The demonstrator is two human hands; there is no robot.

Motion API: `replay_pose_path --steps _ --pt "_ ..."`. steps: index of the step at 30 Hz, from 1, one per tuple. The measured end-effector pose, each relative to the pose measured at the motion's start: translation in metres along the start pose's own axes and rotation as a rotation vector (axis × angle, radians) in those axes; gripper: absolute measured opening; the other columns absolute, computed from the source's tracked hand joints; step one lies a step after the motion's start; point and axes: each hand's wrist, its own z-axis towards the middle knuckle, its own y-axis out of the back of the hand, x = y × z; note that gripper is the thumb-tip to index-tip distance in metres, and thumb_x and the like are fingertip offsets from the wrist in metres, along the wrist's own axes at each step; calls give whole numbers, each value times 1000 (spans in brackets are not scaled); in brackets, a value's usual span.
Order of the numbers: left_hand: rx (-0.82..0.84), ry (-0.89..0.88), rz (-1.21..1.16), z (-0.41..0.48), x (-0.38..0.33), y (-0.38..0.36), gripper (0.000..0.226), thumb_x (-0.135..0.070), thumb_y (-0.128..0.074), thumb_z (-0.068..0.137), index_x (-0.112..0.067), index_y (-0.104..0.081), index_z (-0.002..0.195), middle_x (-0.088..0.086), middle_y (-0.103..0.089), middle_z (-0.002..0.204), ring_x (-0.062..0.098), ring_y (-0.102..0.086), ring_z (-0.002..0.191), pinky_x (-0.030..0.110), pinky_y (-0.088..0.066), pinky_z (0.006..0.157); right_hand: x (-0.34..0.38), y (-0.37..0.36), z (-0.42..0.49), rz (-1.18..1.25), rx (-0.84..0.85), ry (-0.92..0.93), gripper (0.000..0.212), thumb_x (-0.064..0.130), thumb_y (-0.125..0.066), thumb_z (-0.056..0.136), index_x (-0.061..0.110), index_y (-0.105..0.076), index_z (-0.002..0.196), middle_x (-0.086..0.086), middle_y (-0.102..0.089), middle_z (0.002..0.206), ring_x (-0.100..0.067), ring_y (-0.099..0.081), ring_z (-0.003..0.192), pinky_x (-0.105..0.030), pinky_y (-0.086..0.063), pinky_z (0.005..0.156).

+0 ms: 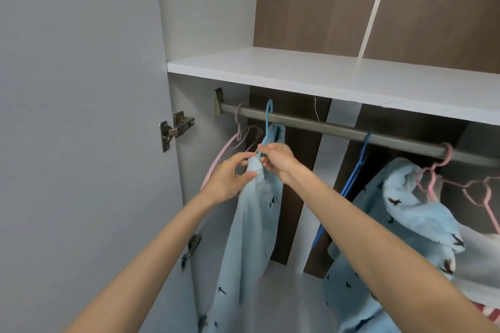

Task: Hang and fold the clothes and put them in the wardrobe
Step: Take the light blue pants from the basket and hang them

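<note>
**A:** Blue cloth (251, 224) with little birds: where is it now?

**B:** It hangs on the blue hanger (268, 116), hooked over the rail (351, 131) at the left of the wardrobe. My left hand (230, 178) pinches its top edge. My right hand (276, 159) grips cloth and hanger just beside it.

**A:** So is it done?

**B:** Nearly, I think, but my hands hide the top. Another blue piece (400, 224) hangs in a messy heap on the right, by a pink hanger (433, 178). That one needs fixing too.

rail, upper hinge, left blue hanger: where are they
rail (338, 129): head view, bare middle stretch
upper hinge (180, 125): head view, metal arm
left blue hanger (267, 113): head view, hook over the rail
</note>
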Motion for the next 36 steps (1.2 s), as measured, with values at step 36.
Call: replay_pose_path --steps 36 --pt "-35 388 -7 -28 103 -79 56 -33 -69 84 -20 -46 133 -2 -62 117 12 -59 101 27 -50 87 -131 22 25 -93 -72 58 7 13 -53 95 15 -53 102 -8 -61 105 -21 -61 95 -34 -51 91"
